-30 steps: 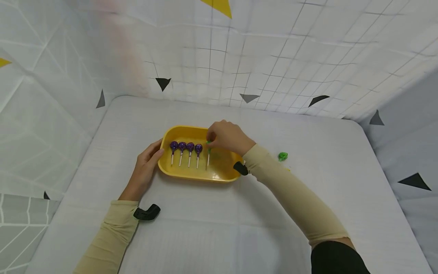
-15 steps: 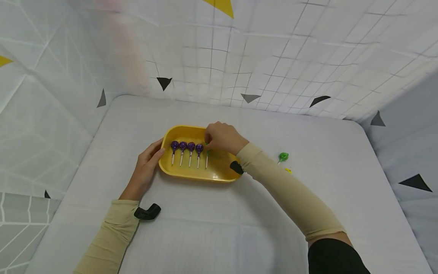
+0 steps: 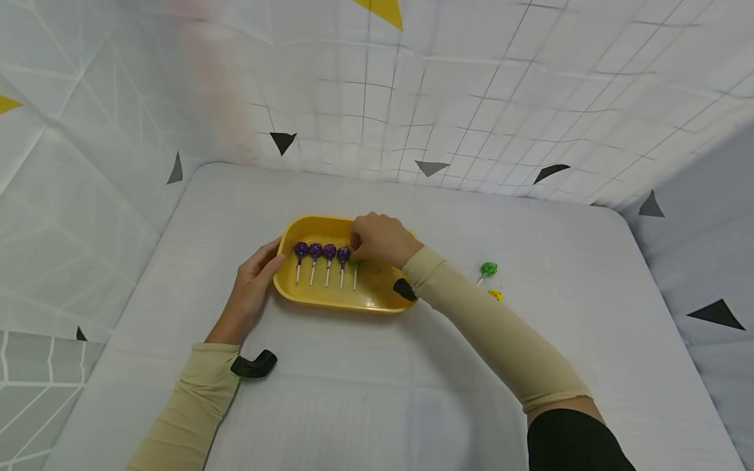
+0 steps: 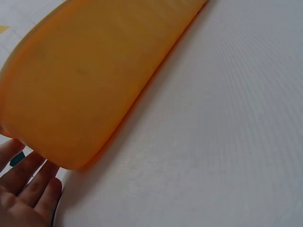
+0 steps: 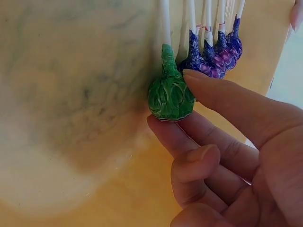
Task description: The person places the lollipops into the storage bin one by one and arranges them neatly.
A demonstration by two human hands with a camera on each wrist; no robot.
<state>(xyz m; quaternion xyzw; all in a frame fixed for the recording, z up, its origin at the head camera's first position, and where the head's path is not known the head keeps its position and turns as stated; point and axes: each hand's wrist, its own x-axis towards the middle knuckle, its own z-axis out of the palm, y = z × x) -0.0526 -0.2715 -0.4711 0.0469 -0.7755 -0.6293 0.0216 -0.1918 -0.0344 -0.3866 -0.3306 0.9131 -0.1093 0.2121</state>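
A yellow plastic tray (image 3: 377,302) lies on the white table, with several purple-wrapped lollipops (image 3: 330,252) in a row inside, sticks toward me. Just right of that row, my right hand (image 3: 385,239) pinches a green-wrapped lollipop (image 5: 169,97) by its head between thumb and fingertips. Its white stick (image 3: 355,278) points toward me like the others; the head is mostly covered by the hand in the head view. My left hand (image 3: 250,288) rests against the tray's left end, with nearly straight fingers (image 4: 33,187) touching the outer wall in the left wrist view.
Right of the tray, another green lollipop (image 3: 489,269) lies on the table. Near it is a yellow-wrapped piece (image 3: 496,294), partly behind my right sleeve (image 3: 483,320). White patterned sheets (image 3: 471,98) rise at the table's back and sides.
My right hand has shifted slightly left and lower with the green lollipop, closer to the purple row. The yellow piece by the sleeve shows more now. My left hand stays in place.
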